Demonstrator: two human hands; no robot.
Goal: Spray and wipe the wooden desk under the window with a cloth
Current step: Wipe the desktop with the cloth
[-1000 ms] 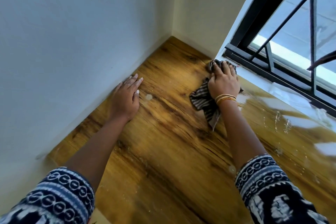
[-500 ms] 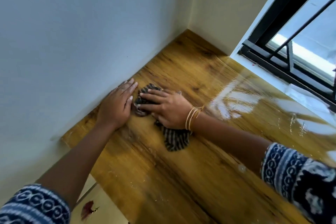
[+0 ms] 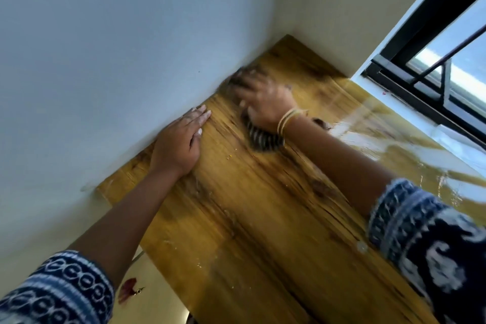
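Note:
The wooden desk (image 3: 263,218) fills the corner under the window, its surface glossy and streaked. My right hand (image 3: 265,102) presses a dark striped cloth (image 3: 263,137) flat on the desk close to the left wall; the hand is blurred, its fingers spread toward the wall. The cloth shows below my wrist and at my fingertips. My left hand (image 3: 181,139) lies flat on the desk along the wall, fingers straight, a short way nearer me than the cloth. No spray bottle is in view.
A pale wall (image 3: 105,60) runs along the desk's left edge and meets a second wall at the far corner. The black-framed window (image 3: 420,81) with bars lies at the right. The desk's near left end (image 3: 105,192) drops off to the floor.
My right hand has pushed the cloth farther along the wall toward the far corner, away from my left hand. The left hand has stayed flat in place. The view has shifted.

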